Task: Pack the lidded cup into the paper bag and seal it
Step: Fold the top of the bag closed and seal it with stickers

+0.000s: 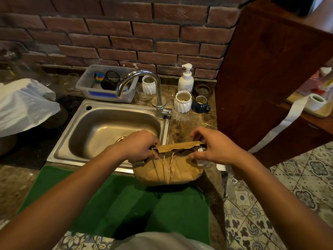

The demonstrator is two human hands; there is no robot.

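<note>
Paper bag [169, 170]: stands at the counter's front edge, just right of the sink [108, 127], mouth partly folded.
Left hand [138, 147]: pinches the fold's left end.
Right hand [214, 147]: pinches the right end.
Risk: a crooked crease could spring open; hard pulling might tear paper.
Hidden: cup unseen, presumably inside.

A steel sink [75, 134] with chrome tap [153, 87] sits beside a soap bottle [186, 80] (white, pump-topped).
</note>
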